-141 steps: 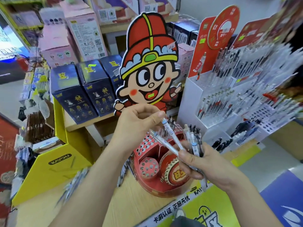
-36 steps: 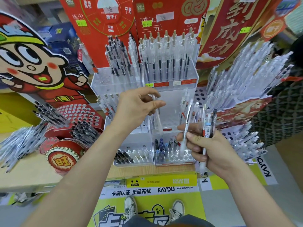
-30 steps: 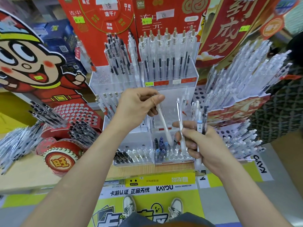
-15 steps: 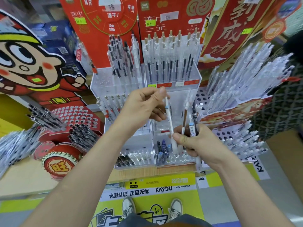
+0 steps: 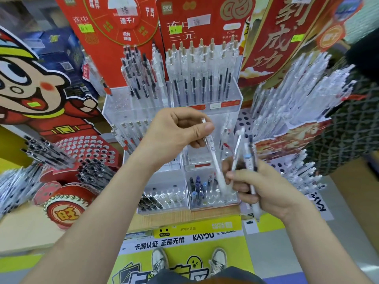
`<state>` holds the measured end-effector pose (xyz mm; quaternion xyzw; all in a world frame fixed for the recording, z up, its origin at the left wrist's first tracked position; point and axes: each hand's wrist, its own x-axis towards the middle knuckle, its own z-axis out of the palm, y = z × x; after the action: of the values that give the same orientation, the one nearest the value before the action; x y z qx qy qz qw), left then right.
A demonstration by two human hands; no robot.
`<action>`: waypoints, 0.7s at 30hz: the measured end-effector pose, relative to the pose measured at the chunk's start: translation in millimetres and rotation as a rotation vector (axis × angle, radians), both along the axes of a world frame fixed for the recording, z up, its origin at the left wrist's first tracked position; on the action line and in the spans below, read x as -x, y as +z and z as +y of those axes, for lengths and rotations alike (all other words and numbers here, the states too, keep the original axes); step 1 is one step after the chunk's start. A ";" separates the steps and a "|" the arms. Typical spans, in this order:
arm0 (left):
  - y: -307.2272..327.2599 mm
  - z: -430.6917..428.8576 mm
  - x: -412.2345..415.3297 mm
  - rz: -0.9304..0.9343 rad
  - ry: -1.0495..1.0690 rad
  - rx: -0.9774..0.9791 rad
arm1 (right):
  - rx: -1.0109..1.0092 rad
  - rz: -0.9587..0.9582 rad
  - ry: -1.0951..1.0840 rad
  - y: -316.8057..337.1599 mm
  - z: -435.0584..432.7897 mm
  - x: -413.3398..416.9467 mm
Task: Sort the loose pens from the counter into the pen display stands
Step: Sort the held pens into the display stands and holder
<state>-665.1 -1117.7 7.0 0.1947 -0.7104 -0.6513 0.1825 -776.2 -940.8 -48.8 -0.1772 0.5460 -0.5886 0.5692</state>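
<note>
I am seeing one pen being held at the clear stand.
A round red stand marked "旺" is sitting on the left. The left hand is pinching a slim white pen, tip down over the glossy clear plastic stand. The right hand is gripping three pens beside it. The yellow label underneath is reading "KAYOU".
</note>
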 end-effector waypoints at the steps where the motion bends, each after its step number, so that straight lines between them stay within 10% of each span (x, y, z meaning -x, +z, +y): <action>1: 2.2 5.0 2.5 0.041 0.045 0.026 | 0.005 -0.016 -0.050 3.3 9.3 7.6; 21: -60.2 114.0 83.9 0.065 0.101 0.667 | -0.104 0.333 -0.714 -22.9 130.9 74.8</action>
<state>-749.1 -1003.8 -53.2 0.1384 -0.8675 -0.3791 0.2908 -851.1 -809.9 -71.7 -0.0402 0.6873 -0.6842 0.2407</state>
